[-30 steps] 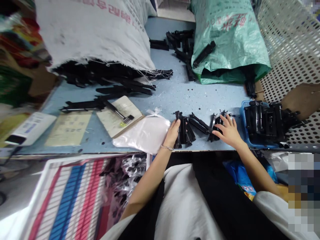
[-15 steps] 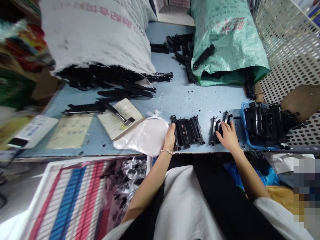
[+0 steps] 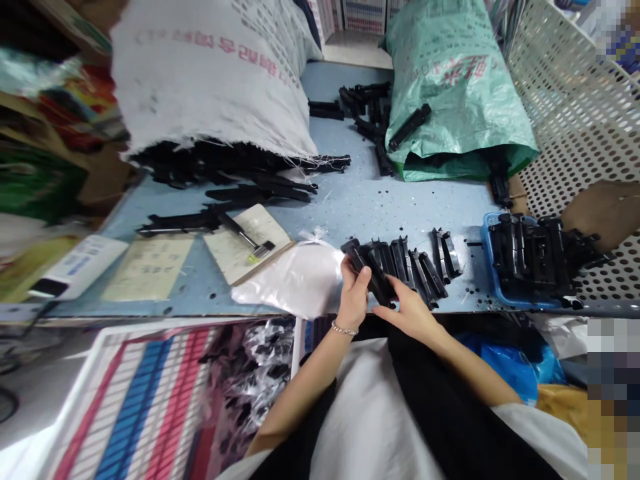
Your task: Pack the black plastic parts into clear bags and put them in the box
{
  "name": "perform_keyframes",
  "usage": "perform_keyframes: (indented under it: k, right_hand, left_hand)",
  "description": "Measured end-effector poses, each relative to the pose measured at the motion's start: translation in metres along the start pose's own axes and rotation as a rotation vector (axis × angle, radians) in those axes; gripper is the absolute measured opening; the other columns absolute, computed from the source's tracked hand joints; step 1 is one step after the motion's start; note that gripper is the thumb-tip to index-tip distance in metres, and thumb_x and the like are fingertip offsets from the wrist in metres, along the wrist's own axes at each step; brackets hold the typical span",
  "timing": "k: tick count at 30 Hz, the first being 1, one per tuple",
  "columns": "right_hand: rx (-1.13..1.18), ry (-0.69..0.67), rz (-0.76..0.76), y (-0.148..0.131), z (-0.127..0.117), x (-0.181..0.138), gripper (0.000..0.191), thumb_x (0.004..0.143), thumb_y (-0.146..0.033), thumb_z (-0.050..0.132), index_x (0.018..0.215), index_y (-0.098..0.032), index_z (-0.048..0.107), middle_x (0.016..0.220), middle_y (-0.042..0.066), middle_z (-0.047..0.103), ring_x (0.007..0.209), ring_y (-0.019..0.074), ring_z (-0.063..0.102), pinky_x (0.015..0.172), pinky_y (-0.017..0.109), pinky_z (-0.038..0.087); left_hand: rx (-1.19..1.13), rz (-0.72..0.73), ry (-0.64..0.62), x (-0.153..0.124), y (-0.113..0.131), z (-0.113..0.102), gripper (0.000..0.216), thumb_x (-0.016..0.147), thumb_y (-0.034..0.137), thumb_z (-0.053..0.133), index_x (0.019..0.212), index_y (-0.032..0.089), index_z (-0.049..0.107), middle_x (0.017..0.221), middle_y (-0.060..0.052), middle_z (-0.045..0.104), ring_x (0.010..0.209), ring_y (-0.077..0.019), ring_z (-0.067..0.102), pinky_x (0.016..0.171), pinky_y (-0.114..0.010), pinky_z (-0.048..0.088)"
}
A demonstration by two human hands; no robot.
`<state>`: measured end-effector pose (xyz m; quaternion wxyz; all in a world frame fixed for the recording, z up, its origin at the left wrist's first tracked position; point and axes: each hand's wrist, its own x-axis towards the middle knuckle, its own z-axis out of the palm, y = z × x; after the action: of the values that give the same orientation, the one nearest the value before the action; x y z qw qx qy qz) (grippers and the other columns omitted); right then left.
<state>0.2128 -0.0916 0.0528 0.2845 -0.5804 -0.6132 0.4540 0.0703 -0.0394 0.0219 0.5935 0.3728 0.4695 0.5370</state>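
right hand [image 3: 411,311] moved over beside left hand [image 3: 354,297], both holding black parts [image 3: 380,285]

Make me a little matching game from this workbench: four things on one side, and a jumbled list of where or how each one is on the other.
Things
1. Left hand
2. Notebook
3. Blue basket
4. Green sack

Places and states
A. At the right of the bench, heaped with black parts
B. Has a single black part lying on its upper side
C. Gripping a black piece, with a bracelet at its wrist
D. Lying under a black-handled tool

Right pairs: 1-C, 2-D, 3-A, 4-B
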Motion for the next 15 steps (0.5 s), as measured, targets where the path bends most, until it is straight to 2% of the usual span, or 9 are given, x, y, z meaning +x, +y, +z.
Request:
perform_keyframes:
  k: [3,6,9,10,12,15]
  right_hand:
    - [0.196,-0.031,0.134,0.011,0.014,0.005,0.057,0.081,-0.044,0.073,0.130,-0.019,0.059,0.108,0.007,0.072,0.087,0.0212,0.068,0.081,0.039,0.055]
    - [0.398,-0.057,0.186,0.024,0.015,0.004,0.060,0.076,-0.047,0.078,0.126,-0.020,0.060,0.103,0.005,0.072,0.083,0.0194,0.067,0.078,0.035,0.054]
    - [0.528,-0.041,0.237,0.027,0.014,-0.003,0.063,0.070,-0.047,0.083,0.124,-0.023,0.061,0.097,0.003,0.073,0.080,0.0192,0.066,0.074,0.034,0.052]
    - [0.560,-0.020,0.257,0.027,0.015,-0.004,0.064,0.068,-0.046,0.085,0.123,-0.023,0.061,0.094,0.003,0.073,0.079,0.0192,0.067,0.072,0.033,0.052]
    - [0.643,0.036,0.294,0.024,0.016,-0.003,0.068,0.062,-0.046,0.089,0.120,-0.023,0.062,0.090,0.002,0.073,0.077,0.0189,0.067,0.069,0.031,0.051]
    - [0.853,0.091,0.295,0.018,0.012,0.001,0.067,0.056,-0.046,0.092,0.110,-0.018,0.064,0.087,0.003,0.073,0.075,0.0178,0.069,0.071,0.031,0.051]
  left_hand:
    - [0.241,0.079,-0.069,-0.001,0.007,-0.021,0.062,0.089,0.059,0.059,0.138,0.026,0.041,0.138,-0.010,0.054,0.119,-0.0208,0.059,0.102,-0.035,0.048]
    - [0.497,0.133,-0.068,0.003,0.019,-0.053,0.059,0.090,0.057,0.056,0.136,0.022,0.043,0.137,-0.014,0.051,0.107,-0.0218,0.062,0.097,-0.040,0.051]
    - [0.966,0.234,0.063,0.005,0.028,-0.088,0.051,0.082,0.058,0.060,0.113,0.017,0.057,0.120,-0.016,0.057,0.102,-0.0294,0.061,0.095,-0.049,0.049]
    - [1.151,0.263,0.060,0.007,0.028,-0.100,0.050,0.079,0.060,0.061,0.103,0.017,0.061,0.111,-0.016,0.060,0.105,-0.0350,0.059,0.097,-0.054,0.047]
    - [1.377,0.300,-0.049,0.014,0.026,-0.121,0.040,0.082,0.057,0.052,0.086,0.019,0.063,0.097,-0.016,0.063,0.102,-0.0400,0.059,0.094,-0.058,0.045]
    - [1.369,0.346,-0.253,0.030,0.025,-0.144,0.029,0.083,0.044,0.045,0.077,0.024,0.066,0.090,-0.013,0.069,0.102,-0.0381,0.062,0.095,-0.053,0.046]
